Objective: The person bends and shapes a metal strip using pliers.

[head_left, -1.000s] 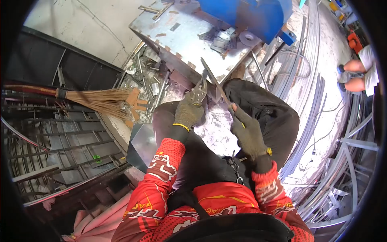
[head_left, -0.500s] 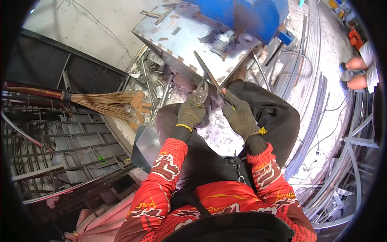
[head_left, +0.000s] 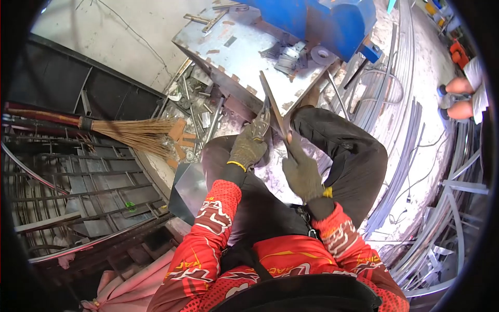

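Note:
Both hands wear dark knitted gloves with yellow cuffs. My left hand point(head_left: 249, 145) is wrapped round a pair of locking pliers point(head_left: 261, 122), whose jaws point up toward the metal worktable point(head_left: 239, 57). My right hand point(head_left: 303, 171) grips the near end of a long, flat file-like bar point(head_left: 274, 101). The bar slants up and left, its far end over the table's front edge, and passes close beside the pliers' jaws. Whether a small piece sits in the jaws is too small to tell. Small metal plates point(head_left: 288, 57) and a round disc point(head_left: 322, 54) lie on the table.
A straw broom point(head_left: 132, 130) and metal scraps point(head_left: 200, 112) lie left of the table. Further left stands a dark metal frame point(head_left: 83, 177). A blue metal piece point(head_left: 322, 23) rises behind. Long metal strips point(head_left: 400, 156) cover the right floor, near another person's legs point(head_left: 460, 101).
My right hand has moved down and slightly left, drawing the bar back toward my body and tilting it more upright. My left hand with the pliers has shifted only slightly.

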`<state>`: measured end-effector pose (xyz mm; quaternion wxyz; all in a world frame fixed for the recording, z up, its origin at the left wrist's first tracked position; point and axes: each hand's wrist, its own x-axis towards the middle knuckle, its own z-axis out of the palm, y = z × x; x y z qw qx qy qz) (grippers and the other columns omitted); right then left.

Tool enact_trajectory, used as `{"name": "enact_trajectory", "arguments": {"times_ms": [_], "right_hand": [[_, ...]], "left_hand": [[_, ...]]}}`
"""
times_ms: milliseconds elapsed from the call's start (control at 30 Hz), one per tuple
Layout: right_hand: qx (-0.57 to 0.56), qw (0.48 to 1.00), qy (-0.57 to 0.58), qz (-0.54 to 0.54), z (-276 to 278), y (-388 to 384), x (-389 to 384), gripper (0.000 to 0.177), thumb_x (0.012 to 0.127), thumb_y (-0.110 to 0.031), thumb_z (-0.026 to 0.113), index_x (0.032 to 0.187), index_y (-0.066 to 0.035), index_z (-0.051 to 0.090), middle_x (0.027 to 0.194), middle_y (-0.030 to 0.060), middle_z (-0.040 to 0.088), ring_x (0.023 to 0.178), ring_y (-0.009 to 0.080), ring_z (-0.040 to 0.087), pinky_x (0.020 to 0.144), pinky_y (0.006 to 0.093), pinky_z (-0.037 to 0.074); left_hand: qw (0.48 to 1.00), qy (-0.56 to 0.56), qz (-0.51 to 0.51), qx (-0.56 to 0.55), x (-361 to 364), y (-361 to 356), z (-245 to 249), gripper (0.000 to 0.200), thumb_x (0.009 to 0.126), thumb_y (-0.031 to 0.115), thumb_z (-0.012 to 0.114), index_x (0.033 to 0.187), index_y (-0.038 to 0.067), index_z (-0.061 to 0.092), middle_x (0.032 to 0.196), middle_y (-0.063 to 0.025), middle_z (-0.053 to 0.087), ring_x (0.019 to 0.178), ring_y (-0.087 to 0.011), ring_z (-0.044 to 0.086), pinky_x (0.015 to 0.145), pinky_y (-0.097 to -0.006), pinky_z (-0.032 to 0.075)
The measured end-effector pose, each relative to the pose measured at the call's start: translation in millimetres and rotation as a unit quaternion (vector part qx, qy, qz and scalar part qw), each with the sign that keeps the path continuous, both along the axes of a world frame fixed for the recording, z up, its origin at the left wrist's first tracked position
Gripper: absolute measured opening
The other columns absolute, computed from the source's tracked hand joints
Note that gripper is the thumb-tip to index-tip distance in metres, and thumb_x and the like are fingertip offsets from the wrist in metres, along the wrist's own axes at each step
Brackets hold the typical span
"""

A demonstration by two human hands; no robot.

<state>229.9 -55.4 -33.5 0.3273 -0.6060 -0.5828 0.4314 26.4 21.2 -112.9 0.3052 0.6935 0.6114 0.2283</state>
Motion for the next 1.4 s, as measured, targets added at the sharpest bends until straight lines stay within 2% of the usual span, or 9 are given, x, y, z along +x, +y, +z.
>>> {"name": "enact_trajectory", "arguments": {"times_ms": [400, 567, 633, 733, 867, 1000, 1067, 1200, 1400], "right_hand": [[0.087, 0.995, -0.047, 0.014, -15.8, 3.2, -11.0, 0.066, 0.097, -0.019, 0.056, 0.16, -0.013, 0.039, 0.081, 0.0288, 0.064, 0.073, 0.0481, 0.065, 0.066, 0.0548, 0.049], [0.08, 0.997, -0.015, 0.018, -13.4, -10.8, -9.4, 0.069, 0.097, -0.021, 0.057, 0.162, -0.016, 0.036, 0.084, 0.0299, 0.066, 0.078, 0.0503, 0.066, 0.071, 0.0552, 0.051], [0.052, 0.998, -0.023, 0.013, -5.3, 44.7, -21.8, 0.06, 0.098, -0.018, 0.056, 0.156, -0.011, 0.044, 0.114, 0.0361, 0.065, 0.102, 0.0516, 0.067, 0.085, 0.0504, 0.054], [0.03, 0.998, -0.052, 0.026, -3.5, 86.2, -28.6, 0.057, 0.098, -0.018, 0.056, 0.153, -0.008, 0.047, 0.118, 0.0357, 0.065, 0.107, 0.0516, 0.066, 0.086, 0.0509, 0.054], [0.047, 0.997, -0.051, 0.016, -2.4, 21.8, -13.5, 0.057, 0.097, -0.018, 0.057, 0.152, -0.005, 0.048, 0.12, 0.0343, 0.065, 0.109, 0.0507, 0.066, 0.087, 0.0504, 0.055], [0.003, 0.999, -0.032, -0.006, -3.0, 0.9, -15.7, 0.058, 0.097, -0.019, 0.057, 0.152, -0.005, 0.049, 0.122, 0.0341, 0.065, 0.107, 0.0507, 0.066, 0.086, 0.0514, 0.054], [0.06, 0.998, -0.021, -0.014, -12.1, 38.7, -25.0, 0.066, 0.093, -0.026, 0.058, 0.157, -0.023, 0.043, 0.088, 0.0308, 0.068, 0.079, 0.0523, 0.066, 0.07, 0.0592, 0.051], [0.097, 0.994, -0.047, -0.008, -33.4, 79.8, -23.8, 0.062, 0.095, -0.03, 0.054, 0.156, -0.024, 0.046, 0.093, 0.0312, 0.068, 0.085, 0.0526, 0.065, 0.075, 0.0569, 0.053], [0.056, 0.997, -0.042, -0.01, -26.6, -2.1, -5.6, 0.065, 0.094, -0.026, 0.058, 0.158, -0.021, 0.045, 0.087, 0.0284, 0.067, 0.082, 0.0481, 0.068, 0.072, 0.0573, 0.051]], "left_hand": [[1.0, 0.02, -0.004, -0.006, -4.2, 6.6, -41.0, 0.06, 0.088, 0.026, 0.066, 0.143, 0.006, 0.054, 0.138, -0.0257, 0.061, 0.127, -0.0447, 0.059, 0.107, -0.0459, 0.05], [0.998, 0.027, -0.049, 0.029, 1.2, -0.3, -25.1, 0.058, 0.092, 0.025, 0.061, 0.146, 0.006, 0.05, 0.138, -0.0267, 0.059, 0.128, -0.0457, 0.056, 0.109, -0.05, 0.048], [0.999, 0.025, -0.017, -0.014, -1.8, 2.0, -37.3, 0.057, 0.091, 0.024, 0.062, 0.145, 0.009, 0.052, 0.133, -0.0278, 0.06, 0.125, -0.0475, 0.056, 0.106, -0.0525, 0.048], [0.996, 0.053, -0.053, 0.05, -2.3, 7.0, -44.3, 0.054, 0.09, 0.025, 0.063, 0.141, 0.009, 0.054, 0.132, -0.0279, 0.06, 0.125, -0.0477, 0.057, 0.105, -0.0534, 0.048], [0.999, -0.012, -0.04, -0.006, -1.5, 3.5, -38.5, 0.056, 0.089, 0.025, 0.064, 0.141, 0.008, 0.053, 0.133, -0.0274, 0.06, 0.125, -0.0466, 0.057, 0.105, -0.0528, 0.048], [0.991, -0.023, 0.004, -0.128, 5.2, -0.9, -5.9, 0.068, 0.09, 0.015, 0.068, 0.152, 0.001, 0.045, 0.143, -0.0219, 0.058, 0.133, -0.0346, 0.057, 0.113, -0.0387, 0.046], [0.989, 0.125, -0.065, 0.038, 4.1, 1.4, -20.0, 0.069, 0.088, 0.016, 0.068, 0.151, -0.001, 0.045, 0.144, -0.0228, 0.058, 0.135, -0.0357, 0.056, 0.114, -0.0397, 0.045], [0.99, -0.033, 0.004, -0.135, 1.7, 3.4, -13.9, 0.065, 0.088, 0.015, 0.067, 0.147, -0.004, 0.047, 0.141, -0.0247, 0.059, 0.132, -0.0392, 0.056, 0.114, -0.0413, 0.044], [0.985, -0.113, 0.027, -0.127, 4.3, -3.5, -7.7, 0.055, 0.082, 0.015, 0.067, 0.134, 0.0, 0.057, 0.126, -0.0269, 0.065, 0.119, -0.0449, 0.062, 0.101, -0.0471, 0.052]]}}
